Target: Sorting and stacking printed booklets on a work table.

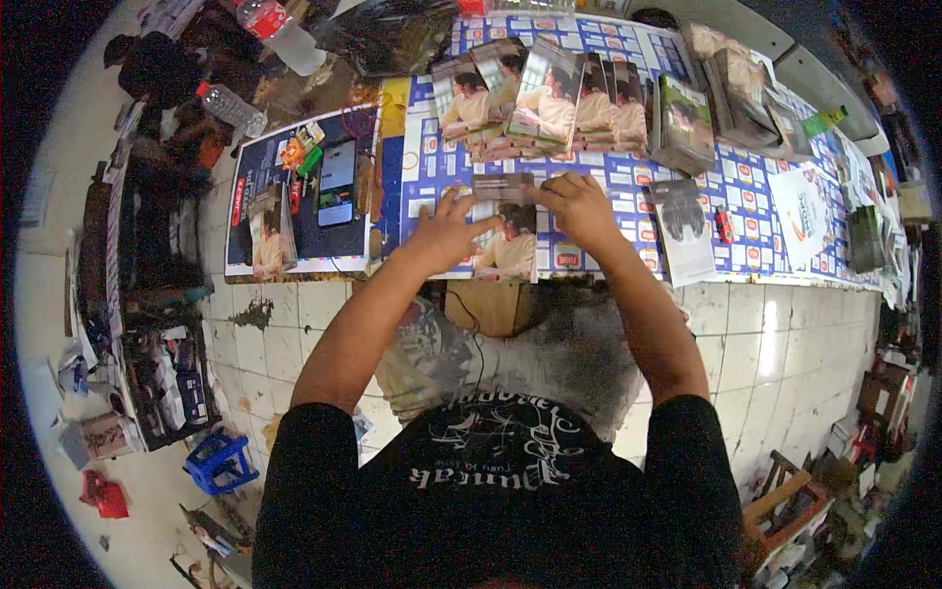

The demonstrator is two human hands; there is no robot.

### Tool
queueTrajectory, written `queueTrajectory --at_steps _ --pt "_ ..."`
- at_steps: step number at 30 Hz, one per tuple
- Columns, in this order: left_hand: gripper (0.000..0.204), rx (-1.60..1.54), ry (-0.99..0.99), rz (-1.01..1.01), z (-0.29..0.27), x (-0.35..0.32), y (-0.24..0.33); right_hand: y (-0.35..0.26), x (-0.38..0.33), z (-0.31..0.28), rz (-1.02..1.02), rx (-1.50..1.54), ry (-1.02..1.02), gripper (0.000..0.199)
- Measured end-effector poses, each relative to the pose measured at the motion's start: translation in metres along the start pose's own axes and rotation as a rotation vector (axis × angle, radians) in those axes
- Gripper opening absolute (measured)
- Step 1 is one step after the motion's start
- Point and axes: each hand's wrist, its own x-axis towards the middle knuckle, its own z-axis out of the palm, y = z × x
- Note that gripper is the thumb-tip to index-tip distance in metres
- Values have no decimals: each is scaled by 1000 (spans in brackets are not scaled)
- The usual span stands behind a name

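A printed booklet (pixel 510 257) with a picture of a person in a light top lies at the table's near edge, in front of my body. A greyish strip (pixel 502 185) runs across its far end; whether this is a flap or a sleeve I cannot tell. My left hand (pixel 446 234) rests on the booklet's left side, its fingers spread. At the far right corner, my right hand (pixel 586 208) has curled fingers pinching the strip's edge. Beyond both hands, several similar booklets (pixel 545 98) lie fanned out in overlapping piles.
Right of my hands lies a grey-and-white leaflet (pixel 684 231), beside a small red object (pixel 724 227). Booklet stacks (pixel 684 128) stand farther back. To the left are a phone (pixel 337 182), another booklet (pixel 272 236) and plastic bottles (pixel 233 110). A blue stool (pixel 219 461) stands on the floor.
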Motion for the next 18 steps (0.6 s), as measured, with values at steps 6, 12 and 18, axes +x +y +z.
queueTrajectory --at_steps 6,12,18 --pt "61 -97 48 14 11 2 -8 -22 -60 -31 -272 169 -272 43" --pt "70 -7 40 11 8 1 -7 -12 -43 -41 -128 92 -167 57" --pt "66 -80 -2 5 9 -1 -14 -28 -53 -28 -313 93 -212 55"
